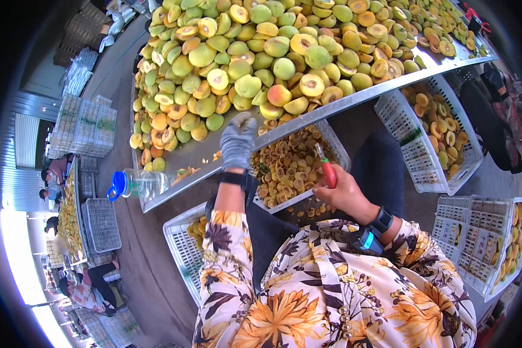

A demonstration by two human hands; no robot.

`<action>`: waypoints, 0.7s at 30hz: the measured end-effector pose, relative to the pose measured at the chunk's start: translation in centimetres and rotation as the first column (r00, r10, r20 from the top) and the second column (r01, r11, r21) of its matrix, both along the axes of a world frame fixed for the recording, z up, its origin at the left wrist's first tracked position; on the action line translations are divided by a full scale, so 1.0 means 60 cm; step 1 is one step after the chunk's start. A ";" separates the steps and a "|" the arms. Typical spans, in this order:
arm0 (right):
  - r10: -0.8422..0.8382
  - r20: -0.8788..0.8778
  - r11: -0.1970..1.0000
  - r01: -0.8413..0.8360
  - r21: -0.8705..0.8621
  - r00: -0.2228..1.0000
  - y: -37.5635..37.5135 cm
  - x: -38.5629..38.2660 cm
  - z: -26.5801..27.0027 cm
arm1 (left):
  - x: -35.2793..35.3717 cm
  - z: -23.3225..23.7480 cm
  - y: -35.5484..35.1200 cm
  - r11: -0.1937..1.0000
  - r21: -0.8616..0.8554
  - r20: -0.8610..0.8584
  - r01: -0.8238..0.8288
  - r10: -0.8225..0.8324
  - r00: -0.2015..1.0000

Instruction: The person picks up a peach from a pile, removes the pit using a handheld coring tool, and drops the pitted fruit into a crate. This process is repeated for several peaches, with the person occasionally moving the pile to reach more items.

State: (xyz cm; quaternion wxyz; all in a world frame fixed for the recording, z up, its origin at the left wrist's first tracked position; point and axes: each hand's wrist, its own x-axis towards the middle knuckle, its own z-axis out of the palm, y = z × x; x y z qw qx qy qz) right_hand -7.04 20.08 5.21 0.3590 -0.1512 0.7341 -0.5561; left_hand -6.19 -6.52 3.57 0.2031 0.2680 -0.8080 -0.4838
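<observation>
My left hand (238, 142), in a grey glove, is over the metal table's front edge (307, 120), beside the heap of halved and whole yellow-green fruit (284, 68). Its fingers are curled together, and I cannot make out anything between them. My bare right hand (348, 191) is wrapped round a red-handled tool (329, 174) with a metal tip pointing up. Below the table edge, between the two hands, a white crate (340, 145) holds many small cut fruit pieces (284, 168).
A clear bottle with a blue cap (142, 184) rests at the table's left corner. White crates of fruit stand at the right (409, 130), lower right (464, 232) and lower left (182, 243). People sit at the far left (87, 293) and far right (513, 110).
</observation>
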 end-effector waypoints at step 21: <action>-0.258 -0.144 0.958 0.273 0.091 0.955 0.155 -0.002 0.055 | -0.179 0.220 -0.172 0.908 -0.100 0.524 0.408 -0.300 0.797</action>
